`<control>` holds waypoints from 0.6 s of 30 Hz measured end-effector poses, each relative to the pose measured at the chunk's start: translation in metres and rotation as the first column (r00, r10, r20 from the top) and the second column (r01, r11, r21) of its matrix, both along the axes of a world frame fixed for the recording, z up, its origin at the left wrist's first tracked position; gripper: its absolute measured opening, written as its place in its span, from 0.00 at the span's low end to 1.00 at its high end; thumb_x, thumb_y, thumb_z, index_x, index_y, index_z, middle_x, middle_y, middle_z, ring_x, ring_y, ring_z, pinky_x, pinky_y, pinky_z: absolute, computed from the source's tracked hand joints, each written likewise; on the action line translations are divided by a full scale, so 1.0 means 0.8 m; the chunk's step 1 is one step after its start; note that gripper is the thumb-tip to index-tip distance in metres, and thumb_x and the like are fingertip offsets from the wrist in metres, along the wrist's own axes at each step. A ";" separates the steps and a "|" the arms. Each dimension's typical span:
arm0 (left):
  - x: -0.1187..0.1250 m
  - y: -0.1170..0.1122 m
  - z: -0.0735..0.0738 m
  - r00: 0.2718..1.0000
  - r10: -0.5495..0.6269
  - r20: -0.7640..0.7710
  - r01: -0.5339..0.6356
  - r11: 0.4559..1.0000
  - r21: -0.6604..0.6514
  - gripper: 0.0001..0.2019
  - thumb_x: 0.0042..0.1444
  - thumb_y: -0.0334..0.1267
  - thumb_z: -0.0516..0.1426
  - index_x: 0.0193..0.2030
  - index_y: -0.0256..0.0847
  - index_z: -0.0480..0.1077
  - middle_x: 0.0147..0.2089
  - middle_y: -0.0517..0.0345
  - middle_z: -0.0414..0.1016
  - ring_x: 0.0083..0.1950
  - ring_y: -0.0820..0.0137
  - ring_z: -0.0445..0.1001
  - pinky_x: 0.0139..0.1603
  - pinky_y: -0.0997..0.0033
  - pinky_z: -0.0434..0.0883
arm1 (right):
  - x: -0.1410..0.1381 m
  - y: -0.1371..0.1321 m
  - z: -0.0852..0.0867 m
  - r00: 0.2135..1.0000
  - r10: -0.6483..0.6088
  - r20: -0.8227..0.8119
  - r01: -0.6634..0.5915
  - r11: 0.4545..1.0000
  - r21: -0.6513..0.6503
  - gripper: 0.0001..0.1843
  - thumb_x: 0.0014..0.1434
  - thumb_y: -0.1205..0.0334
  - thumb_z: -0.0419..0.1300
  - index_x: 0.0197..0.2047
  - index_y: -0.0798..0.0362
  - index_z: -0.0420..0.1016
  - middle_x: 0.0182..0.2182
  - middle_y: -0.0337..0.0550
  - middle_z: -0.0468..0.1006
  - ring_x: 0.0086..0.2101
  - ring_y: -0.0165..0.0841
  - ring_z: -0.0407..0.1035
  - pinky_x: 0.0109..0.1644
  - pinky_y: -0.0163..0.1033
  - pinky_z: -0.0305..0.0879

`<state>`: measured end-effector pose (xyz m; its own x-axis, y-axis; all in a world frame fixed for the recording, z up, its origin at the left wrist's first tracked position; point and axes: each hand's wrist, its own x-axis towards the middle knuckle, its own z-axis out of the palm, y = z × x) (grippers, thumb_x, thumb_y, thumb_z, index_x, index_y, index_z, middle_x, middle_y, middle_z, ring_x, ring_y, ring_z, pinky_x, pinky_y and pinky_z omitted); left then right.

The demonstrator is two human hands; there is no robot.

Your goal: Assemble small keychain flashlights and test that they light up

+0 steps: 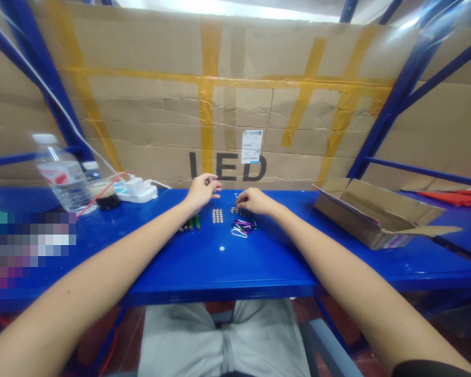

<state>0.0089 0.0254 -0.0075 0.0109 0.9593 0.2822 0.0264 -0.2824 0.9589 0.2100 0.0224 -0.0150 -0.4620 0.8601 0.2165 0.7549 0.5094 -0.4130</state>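
Observation:
My left hand point(202, 190) is raised over the back of the blue table, its fingers curled together; whatever they may hold is too small to name. Just in front of it stand small silvery round metal pieces point(217, 215) in neat rows. Several dark and green strips point(197, 222) lie side by side below my left wrist, partly hidden by it. My right hand point(255, 201) reaches down with thumb and fingers pinched at a loose group of small metal parts point(234, 210); the fingertips' contents cannot be made out. Nearer me is a pile of coloured carabiners point(243, 226), purple and silver among them.
An open cardboard box point(347, 222) sits on the right of the blue table point(220, 269). At the left are a clear water bottle point(65, 180), a smaller bottle of dark liquid point(104, 193) and a white power strip point(137, 191). Taped cardboard point(160, 115) rises behind.

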 end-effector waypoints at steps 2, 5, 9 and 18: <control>0.001 -0.001 0.000 1.000 -0.002 -0.006 0.002 1.000 -0.001 0.07 0.65 0.23 0.52 0.45 0.35 0.67 0.37 0.52 0.76 0.37 0.71 0.78 0.33 0.70 0.78 | -0.002 0.001 -0.003 1.000 -0.013 0.024 0.012 1.000 0.015 0.10 0.56 0.74 0.62 0.36 0.56 0.84 0.35 0.46 0.85 0.36 0.36 0.77 0.41 0.35 0.67; 0.002 -0.002 -0.001 1.000 0.001 -0.019 -0.001 1.000 0.000 0.06 0.65 0.23 0.52 0.44 0.35 0.66 0.38 0.52 0.77 0.38 0.70 0.78 0.32 0.71 0.77 | -0.003 0.003 -0.006 0.997 -0.017 0.073 0.014 0.999 0.043 0.10 0.56 0.74 0.62 0.35 0.56 0.84 0.35 0.46 0.85 0.36 0.36 0.77 0.41 0.35 0.66; 0.002 -0.001 -0.004 0.998 -0.009 -0.060 0.011 1.000 0.022 0.04 0.64 0.25 0.53 0.38 0.35 0.65 0.39 0.50 0.77 0.38 0.70 0.78 0.32 0.71 0.76 | -0.002 0.005 -0.009 0.995 -0.015 0.095 0.008 0.998 0.070 0.10 0.55 0.75 0.61 0.33 0.55 0.83 0.35 0.45 0.85 0.35 0.36 0.76 0.40 0.36 0.66; -0.006 0.007 -0.015 0.931 -0.038 -0.364 0.117 0.973 0.198 0.03 0.60 0.33 0.59 0.37 0.36 0.73 0.37 0.52 0.78 0.39 0.68 0.75 0.39 0.68 0.71 | 0.017 0.014 0.007 0.885 -0.097 -0.456 0.195 0.965 0.175 0.05 0.56 0.68 0.57 0.30 0.54 0.73 0.26 0.43 0.78 0.29 0.34 0.72 0.37 0.39 0.66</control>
<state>0.0040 0.0314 -0.0192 0.2199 0.8693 0.4427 0.3240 -0.4931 0.8074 0.2237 0.0332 -0.0092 -0.1489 0.8219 0.5499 0.5925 0.5193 -0.6159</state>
